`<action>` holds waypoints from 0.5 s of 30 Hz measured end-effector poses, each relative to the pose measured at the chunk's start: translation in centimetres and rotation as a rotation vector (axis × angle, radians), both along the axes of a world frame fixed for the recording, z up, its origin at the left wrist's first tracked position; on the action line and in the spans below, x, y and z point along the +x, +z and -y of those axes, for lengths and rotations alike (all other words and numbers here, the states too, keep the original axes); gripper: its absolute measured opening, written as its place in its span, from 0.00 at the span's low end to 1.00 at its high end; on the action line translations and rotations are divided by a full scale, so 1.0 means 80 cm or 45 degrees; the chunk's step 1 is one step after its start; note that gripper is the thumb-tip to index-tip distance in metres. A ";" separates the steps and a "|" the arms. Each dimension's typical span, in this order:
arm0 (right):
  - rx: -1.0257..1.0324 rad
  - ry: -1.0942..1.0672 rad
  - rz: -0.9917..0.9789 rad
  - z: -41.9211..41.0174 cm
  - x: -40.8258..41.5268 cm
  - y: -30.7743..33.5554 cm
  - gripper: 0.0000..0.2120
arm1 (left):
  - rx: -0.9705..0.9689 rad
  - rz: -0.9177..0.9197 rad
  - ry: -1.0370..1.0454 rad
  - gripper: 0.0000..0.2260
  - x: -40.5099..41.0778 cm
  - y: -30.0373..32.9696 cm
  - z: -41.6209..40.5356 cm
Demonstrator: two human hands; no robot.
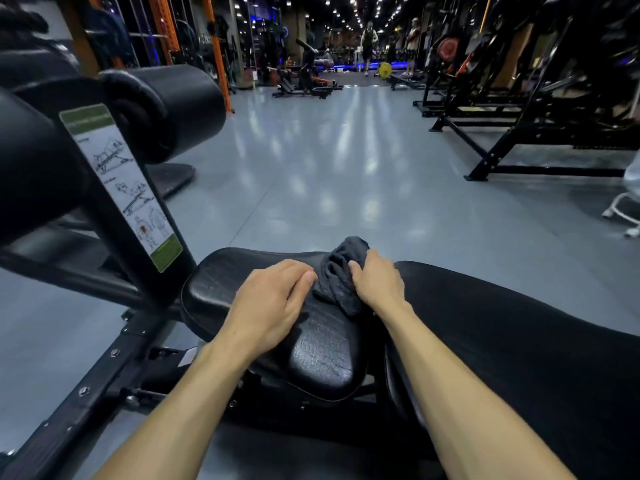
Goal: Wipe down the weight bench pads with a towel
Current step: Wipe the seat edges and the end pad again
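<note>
**Inspector A:** We record the seat pad (322, 344) at lower centre of the frame, black, its surface creased and glossy. The longer back pad (519, 341) runs off toward the lower right, with a narrow gap between the two.

**Inspector B:** Agreed. We note the towel (341, 275), dark grey and bunched, lying on the far part of the seat pad, just above centre frame.

**Inspector A:** The right hand (377, 280) lies on the towel's right side, fingers curled over the cloth and gripping it. We cannot tell how much of the towel lies under the palm.

**Inspector B:** The left hand (273, 292) rests flat on the seat pad just left of the towel, fingers relaxed and slightly bent, holding nothing. Its fingertips (306, 277) come right up to the towel's edge; whether they touch it, we cannot tell.

**Inspector A:** Both forearms enter from the bottom edge, bare.

**Inspector B:** Surroundings: a black roller pad (180, 109) at upper left, and below it an upright post bearing an instruction label (121, 185) with exercise diagrams; the text is too small to read.

**Inspector A:** The grey floor (329, 161) reflects ceiling lights through mid-frame. Black machine frames (540, 133) stand at upper right. A person (369, 43) is standing far off at top centre, blurred.
</note>
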State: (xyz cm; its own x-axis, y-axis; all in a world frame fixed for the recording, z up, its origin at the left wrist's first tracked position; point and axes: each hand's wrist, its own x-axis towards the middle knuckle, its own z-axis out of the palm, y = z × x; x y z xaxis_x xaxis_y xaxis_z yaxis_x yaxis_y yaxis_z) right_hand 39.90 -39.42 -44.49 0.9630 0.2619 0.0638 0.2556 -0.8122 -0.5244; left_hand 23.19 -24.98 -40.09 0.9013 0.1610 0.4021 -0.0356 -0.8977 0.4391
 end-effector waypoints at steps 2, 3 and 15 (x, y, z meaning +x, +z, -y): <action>0.130 -0.018 0.016 0.010 -0.014 0.002 0.16 | -0.016 -0.019 -0.015 0.16 0.002 0.005 0.027; 0.249 -0.026 0.006 0.016 -0.020 0.002 0.16 | -0.018 -0.039 -0.023 0.16 0.002 0.006 0.038; 0.519 0.082 0.319 0.232 0.005 0.114 0.13 | 0.189 -0.207 -0.076 0.20 0.010 0.001 0.044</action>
